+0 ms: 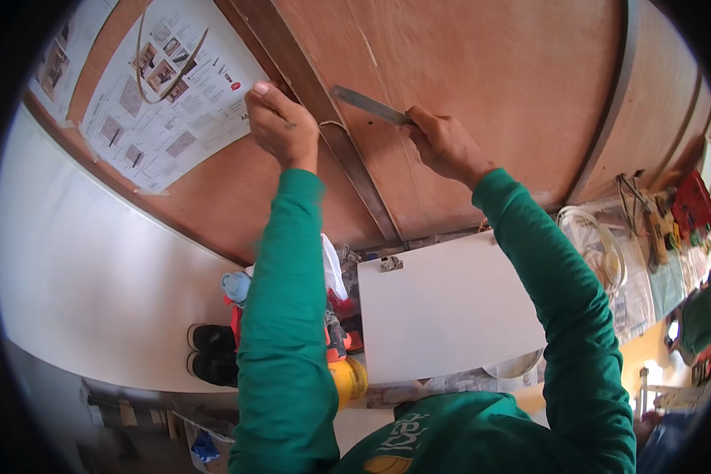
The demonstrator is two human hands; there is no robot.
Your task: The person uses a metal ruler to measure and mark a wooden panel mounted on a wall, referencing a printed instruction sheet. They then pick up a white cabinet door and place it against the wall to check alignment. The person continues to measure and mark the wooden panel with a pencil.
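My left hand is raised with its fingers curled in and the thumb on top, in front of a brown wooden panel. What it holds, if anything, is hidden. A short pale curl shows just right of its wrist, by a dark wooden strip on the panel. My right hand grips a flat grey metal blade by one end; its free end points left toward that strip. A thin tan band hangs in a loop left of my left hand, before a printed sheet.
Below my arms lies a white board with a metal hinge. Black shoes and a light blue bottle are at left. Coiled white cable and tools lie at right. Another person in green is farther right.
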